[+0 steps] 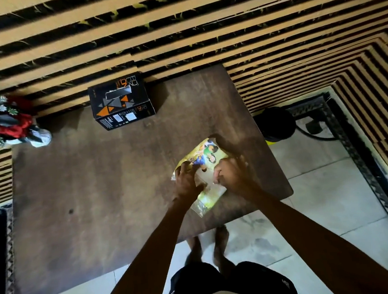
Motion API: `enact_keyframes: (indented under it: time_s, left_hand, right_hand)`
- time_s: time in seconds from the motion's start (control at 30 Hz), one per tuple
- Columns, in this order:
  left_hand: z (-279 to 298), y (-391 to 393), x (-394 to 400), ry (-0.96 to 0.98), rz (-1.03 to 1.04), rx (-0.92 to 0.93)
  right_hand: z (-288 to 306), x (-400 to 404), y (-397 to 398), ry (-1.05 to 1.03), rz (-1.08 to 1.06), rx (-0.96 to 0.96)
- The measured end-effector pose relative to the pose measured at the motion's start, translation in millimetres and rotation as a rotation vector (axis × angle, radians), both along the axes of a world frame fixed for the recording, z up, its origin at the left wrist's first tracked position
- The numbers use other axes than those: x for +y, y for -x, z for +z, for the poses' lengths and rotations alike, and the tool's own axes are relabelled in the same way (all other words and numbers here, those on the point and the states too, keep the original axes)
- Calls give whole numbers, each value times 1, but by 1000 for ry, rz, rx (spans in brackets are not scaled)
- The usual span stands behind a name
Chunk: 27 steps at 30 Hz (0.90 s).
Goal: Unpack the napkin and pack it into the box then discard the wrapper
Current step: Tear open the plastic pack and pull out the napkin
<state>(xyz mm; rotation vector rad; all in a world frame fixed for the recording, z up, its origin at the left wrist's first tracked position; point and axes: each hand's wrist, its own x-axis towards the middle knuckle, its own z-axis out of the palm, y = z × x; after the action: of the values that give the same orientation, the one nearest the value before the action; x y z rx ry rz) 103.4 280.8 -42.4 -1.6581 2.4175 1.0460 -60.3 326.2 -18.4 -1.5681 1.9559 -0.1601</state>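
Observation:
A yellow printed napkin pack point(206, 156) lies on the brown table point(98, 190) near its right front corner. My left hand point(186, 181) presses on the pack's left side with fingers curled over the wrapper. My right hand point(229, 173) grips its right side, fingers closed on the plastic. The wrapper's clear end point(202, 208) sticks out toward me below my hands. A black box with orange triangles point(121, 101) stands at the table's far edge, a slot in its top. No bare napkin shows.
A vase of red flowers point(0, 121) stands at the table's far left corner. A black and yellow bin point(277, 123) sits on the tiled floor right of the table. A striped wall runs behind. My bare feet point(208, 246) are at the table's front edge.

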Motion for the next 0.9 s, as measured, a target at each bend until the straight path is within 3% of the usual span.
enact_keyframes:
  time_s: [0.07, 0.13, 0.2, 0.27, 0.37, 0.43, 0.53, 0.63, 0.73, 0.83, 0.9]
  left_hand:
    - [2, 1, 2, 36, 22, 8]
    - [7, 4, 10, 76, -3, 98]
    - [17, 9, 26, -79, -52, 213]
    - [22, 16, 41, -214, -106, 164]
    - [24, 20, 54, -171, -104, 90]
    - [26, 21, 59, -186, 4, 158]
    - [30, 20, 63, -185, 208, 325]
    - [39, 21, 68, -198, 237, 384]
    - [47, 27, 75, -177, 234, 382]
    - [51, 31, 83, -183, 265, 407]
    - [53, 32, 87, -182, 283, 432]
  right_hand:
    - [-1, 25, 10, 239, -37, -175]
    - [-1, 48, 18, 320, -5, -97]
    - [-6, 64, 24, 282, 18, 7]
    - [-6, 75, 27, 250, 24, 62]
    - [0, 88, 25, 296, 19, 51]
    - [1, 99, 29, 266, -5, 74]
    - [2, 117, 34, 190, 124, 294]
    - [14, 118, 26, 45, 254, 426]
    - [19, 110, 11, -160, 44, 96]
    - [17, 96, -1, 13, -529, -288]
    - [20, 85, -3, -112, -783, -581]
